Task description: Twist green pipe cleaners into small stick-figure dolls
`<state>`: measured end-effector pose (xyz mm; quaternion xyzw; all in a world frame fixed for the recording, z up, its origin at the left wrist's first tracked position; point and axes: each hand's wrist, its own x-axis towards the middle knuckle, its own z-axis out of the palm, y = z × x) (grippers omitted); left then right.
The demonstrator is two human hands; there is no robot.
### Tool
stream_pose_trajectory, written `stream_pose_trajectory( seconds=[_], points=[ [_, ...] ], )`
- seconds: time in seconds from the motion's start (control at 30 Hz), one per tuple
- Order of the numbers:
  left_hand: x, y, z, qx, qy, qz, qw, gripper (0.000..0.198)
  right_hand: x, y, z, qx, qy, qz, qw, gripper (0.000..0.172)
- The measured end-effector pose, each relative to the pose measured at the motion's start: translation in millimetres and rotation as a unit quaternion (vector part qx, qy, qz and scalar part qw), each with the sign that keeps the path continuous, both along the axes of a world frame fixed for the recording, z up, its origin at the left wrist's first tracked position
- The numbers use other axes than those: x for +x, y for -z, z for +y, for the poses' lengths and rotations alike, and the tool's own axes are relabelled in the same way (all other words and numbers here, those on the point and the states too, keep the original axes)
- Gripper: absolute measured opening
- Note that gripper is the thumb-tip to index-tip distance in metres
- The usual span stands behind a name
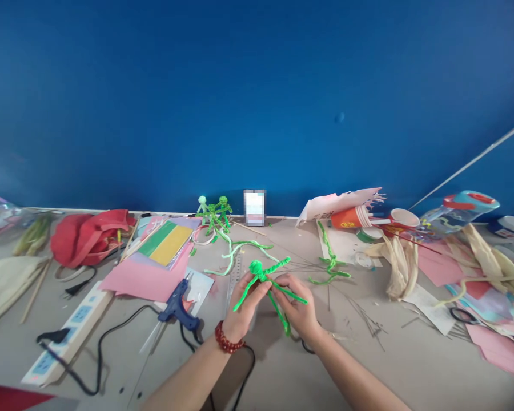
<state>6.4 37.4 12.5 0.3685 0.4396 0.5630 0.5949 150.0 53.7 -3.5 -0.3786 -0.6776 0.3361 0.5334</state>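
The left forearm (pixel 192 371), at seven o'clock, and the right forearm (pixel 351 365), at five, are both bare. Around the left wrist, next to the left hand (pixel 243 311), sits a bracelet (pixel 228 340) of round, reddish-brown beads in stacked rows. The right hand (pixel 300 305) is ungloved, its fingers bare.

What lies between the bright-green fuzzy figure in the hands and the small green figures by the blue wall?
The head view shows loose pale-green fuzzy strands there, and the end of a grey ruler nearer the held figure.
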Motion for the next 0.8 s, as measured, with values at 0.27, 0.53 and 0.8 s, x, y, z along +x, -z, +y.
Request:
stream_pose_trajectory(
  seconds=[0.27, 0.53, 0.8],
  points=[
    [-5, 0.6, -2, -0.014, -0.033, 0.009, 0.999, 0.017, -5, 2.1, -11, -0.109, -0.017, 0.015, 0.994, 0.011],
    [-6, -1.7, -10, -0.076, -0.029, -0.145, 0.986, 0.019, 8, 11.4, -22, -0.021, -0.023, -0.009, 0.999, 0.019],
    [-9, 0.4, -13, -0.146, 0.043, -0.234, 0.960, 0.018, 30, 8.7, -8, 0.215, 0.003, -0.149, 0.965, 0.061]
  ],
)
